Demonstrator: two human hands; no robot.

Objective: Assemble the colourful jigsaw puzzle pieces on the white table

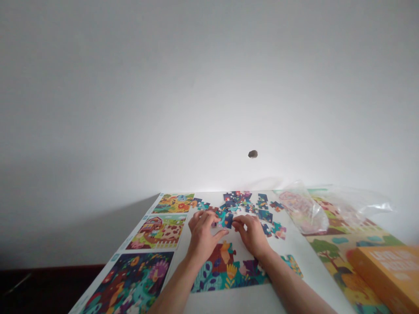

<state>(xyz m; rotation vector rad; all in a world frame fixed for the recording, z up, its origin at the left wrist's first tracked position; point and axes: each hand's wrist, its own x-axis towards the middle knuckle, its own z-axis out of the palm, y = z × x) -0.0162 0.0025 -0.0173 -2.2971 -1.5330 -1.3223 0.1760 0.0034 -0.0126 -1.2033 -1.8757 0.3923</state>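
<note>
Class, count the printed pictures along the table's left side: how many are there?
3: the lion picture at the far end, the barn picture in the middle, and the dark picture nearest, cut off by the frame. Any beyond the frame cannot be seen.

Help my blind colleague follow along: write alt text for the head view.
Left hand and right hand reach among jigsaw pieces beyond a partly assembled puzzle on a white surface. Printed pictures lie left; clear plastic and an orange box, right.
</note>
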